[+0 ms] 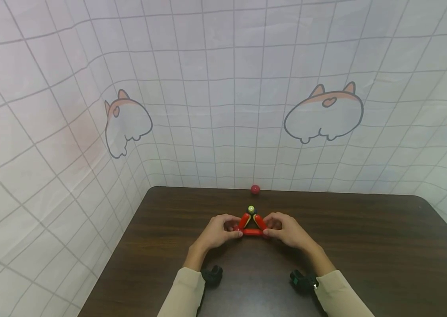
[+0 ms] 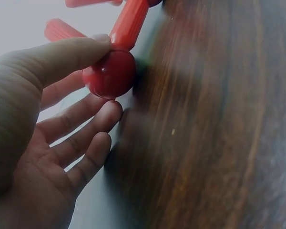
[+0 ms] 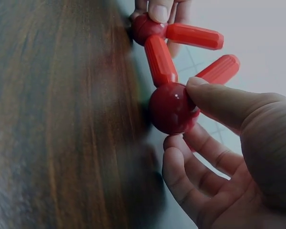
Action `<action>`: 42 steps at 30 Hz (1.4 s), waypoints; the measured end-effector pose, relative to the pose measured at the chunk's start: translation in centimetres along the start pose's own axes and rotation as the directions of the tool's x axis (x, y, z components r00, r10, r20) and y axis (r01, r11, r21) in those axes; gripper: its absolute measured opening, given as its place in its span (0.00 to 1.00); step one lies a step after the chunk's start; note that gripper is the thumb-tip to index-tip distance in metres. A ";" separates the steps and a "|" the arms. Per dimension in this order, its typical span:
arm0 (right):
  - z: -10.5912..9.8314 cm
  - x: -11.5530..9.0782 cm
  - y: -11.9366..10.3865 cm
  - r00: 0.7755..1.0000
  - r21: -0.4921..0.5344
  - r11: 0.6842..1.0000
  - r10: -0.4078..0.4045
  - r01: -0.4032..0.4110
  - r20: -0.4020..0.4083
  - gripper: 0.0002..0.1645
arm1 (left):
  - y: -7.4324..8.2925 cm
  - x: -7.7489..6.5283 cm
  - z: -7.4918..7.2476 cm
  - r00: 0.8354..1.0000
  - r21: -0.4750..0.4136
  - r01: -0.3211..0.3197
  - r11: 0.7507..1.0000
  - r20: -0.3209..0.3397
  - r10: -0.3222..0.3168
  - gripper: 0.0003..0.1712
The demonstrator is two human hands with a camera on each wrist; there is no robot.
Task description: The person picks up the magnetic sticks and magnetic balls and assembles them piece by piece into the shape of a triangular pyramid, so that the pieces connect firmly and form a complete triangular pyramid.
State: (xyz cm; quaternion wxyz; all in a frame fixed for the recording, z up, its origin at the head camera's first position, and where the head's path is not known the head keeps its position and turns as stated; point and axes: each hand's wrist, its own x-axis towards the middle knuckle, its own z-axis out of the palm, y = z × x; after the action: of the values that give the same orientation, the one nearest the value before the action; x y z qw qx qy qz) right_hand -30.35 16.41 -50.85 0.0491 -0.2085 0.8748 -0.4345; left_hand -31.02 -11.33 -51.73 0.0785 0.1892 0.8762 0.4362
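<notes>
My left hand [image 1: 217, 231] pinches a red ball [image 2: 112, 76] between thumb and fingers, its other fingers loosely spread. With my right hand [image 1: 288, 229] I grip a second red ball [image 3: 171, 109] the same way. A red ridged rod [image 1: 253, 232] joins the two balls along the near side. From each ball another red rod, one on the left [image 1: 244, 221] and one on the right [image 1: 260, 222], slants inward; their far ends show bare in the right wrist view. Just past those ends is a small dark piece with a yellow-green top [image 1: 251, 209].
A loose red ball [image 1: 255, 189] lies at the far edge of the dark wooden table [image 1: 366, 246]. Behind the table hangs a white gridded cloth [image 1: 223, 110] with cartoon animal drawings. Black wrist cameras are strapped on the left wrist [image 1: 212, 276] and right wrist [image 1: 301, 281].
</notes>
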 end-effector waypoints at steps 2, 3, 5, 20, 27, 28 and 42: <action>-0.1 0.0 0.1 1.000 0.015 1.000 -0.010 0.010 0.014 0.16 | 0.1 -0.1 -0.1 1.000 -0.001 0.004 1.000 0.003 -0.004 0.24; -0.1 0.0 0.1 1.000 0.024 1.000 -0.011 0.010 0.021 0.16 | 0.1 -0.1 -0.2 1.000 -0.003 0.004 1.000 0.005 -0.004 0.24; -0.3 -0.1 0.2 0.999 0.037 0.999 -0.017 0.016 0.032 0.16 | 0.1 -0.1 -0.2 1.000 -0.001 0.000 1.000 0.008 0.000 0.24; -2.1 -0.2 1.0 0.999 0.108 0.994 -0.015 0.012 0.034 0.18 | 0.1 -0.2 -0.9 1.000 -0.002 0.020 1.000 0.018 -0.020 0.25; -2.6 0.5 1.2 1.000 0.123 0.992 0.010 -0.013 0.024 0.19 | 0.1 -0.1 -1.0 0.999 -0.012 0.035 0.999 0.025 -0.035 0.25; -2.7 0.8 1.2 1.000 0.128 0.992 0.008 -0.011 0.024 0.19 | 0.1 -0.1 -1.0 0.999 -0.012 0.035 0.999 0.025 -0.035 0.25; -5.1 6.5 0.8 0.997 0.135 0.989 0.061 -0.066 0.040 0.27 | -0.2 -0.1 -1.0 0.999 -0.012 0.027 1.000 0.032 -0.026 0.25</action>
State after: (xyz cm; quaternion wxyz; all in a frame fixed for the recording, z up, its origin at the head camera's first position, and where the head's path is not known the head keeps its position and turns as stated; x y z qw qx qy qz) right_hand -37.88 17.94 -47.75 0.0926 -0.1843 0.8484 -0.4875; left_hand -31.26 -12.22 -51.27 0.0994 0.1839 0.8746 0.4375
